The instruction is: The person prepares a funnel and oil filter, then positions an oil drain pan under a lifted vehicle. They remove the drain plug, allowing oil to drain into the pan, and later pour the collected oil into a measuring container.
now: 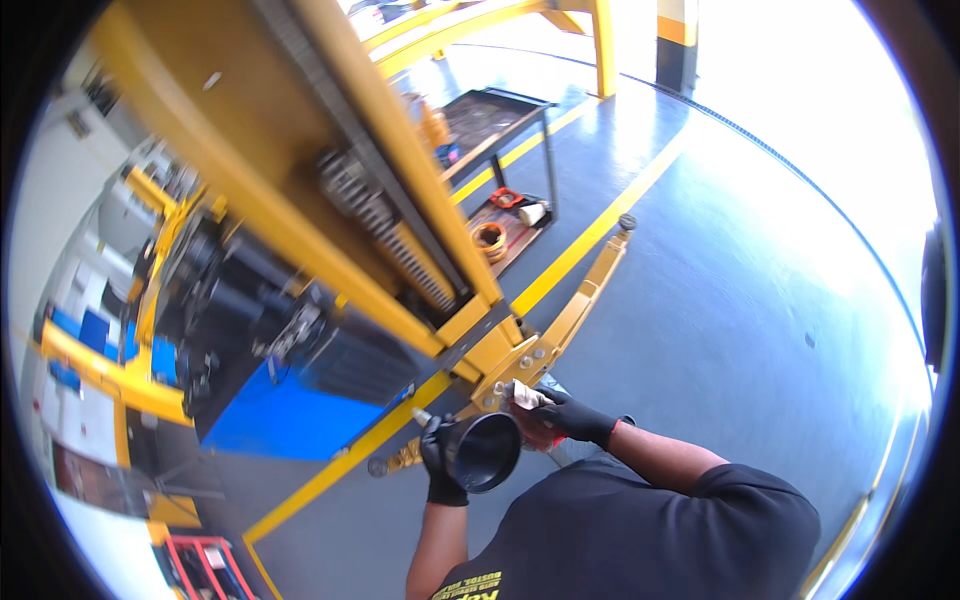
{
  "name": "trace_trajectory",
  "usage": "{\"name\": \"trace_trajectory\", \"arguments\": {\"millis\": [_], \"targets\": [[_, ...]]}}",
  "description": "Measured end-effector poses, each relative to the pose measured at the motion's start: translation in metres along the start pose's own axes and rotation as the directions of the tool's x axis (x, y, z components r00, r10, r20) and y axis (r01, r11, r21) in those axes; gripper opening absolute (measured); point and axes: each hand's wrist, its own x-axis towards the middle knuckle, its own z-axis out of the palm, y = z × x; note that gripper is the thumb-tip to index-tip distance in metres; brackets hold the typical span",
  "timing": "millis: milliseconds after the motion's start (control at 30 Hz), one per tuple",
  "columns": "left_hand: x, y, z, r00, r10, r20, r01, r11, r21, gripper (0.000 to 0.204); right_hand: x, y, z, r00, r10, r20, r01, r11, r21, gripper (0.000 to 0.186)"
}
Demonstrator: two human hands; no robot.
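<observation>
My left hand, in a black glove, is closed on a black funnel with its wide mouth tilted up toward me; a small pale piece sticks out above my fingers. My right hand, also gloved, is closed on a white cloth. A red object is partly hidden under that hand and cloth; I cannot make out what it is. Just beyond both hands is the bolted base of a yellow lift post, with a padded arm reaching out to the right.
A metal cart with containers stands behind the post. A blue panel and dark machinery lie at left, with more yellow lift arms. A red trolley is at lower left. Yellow lines cross the grey floor.
</observation>
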Motion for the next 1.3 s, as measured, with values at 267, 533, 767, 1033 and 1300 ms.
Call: {"name": "trace_trajectory", "arguments": {"millis": [267, 533, 767, 1033, 1300], "targets": [[0.193, -0.263, 0.214, 0.897, -0.432, 0.089, 0.423, 0.9, 0.106, 0.027, -0.071, -0.116, -0.236, 0.983, -0.05, -0.176, 0.169, 0.621, 0.765, 0.057], [0.327, -0.379, 0.313, 0.943, 0.106, 0.315, -0.32, 0.545, 0.775, 0.032, -0.077, -0.175, -0.394, 0.798, -0.492, -0.349, 0.291, 0.821, -0.491, 0.051], [0.51, -0.447, 0.348, 0.827, -0.325, 0.459, 0.337, 0.94, 0.059, 0.051, 0.038, -0.208, -0.572, 0.738, -0.579, -0.346, 0.272, 0.725, -0.633, 0.036], [0.679, -0.495, 0.456, 0.951, -0.269, 0.155, 0.191, 0.901, 0.388, 0.045, 0.129, -0.299, -0.741, 0.71, -0.654, -0.261, 0.049, 0.416, -0.908, 0.043], [0.868, -0.465, 0.436, 0.982, 0.149, -0.113, -0.088, 0.9, 0.427, 0.026, 0.291, -0.356, -0.92, 0.704, -0.709, 0.039, 0.418, 0.37, -0.83, 0.037]]}}
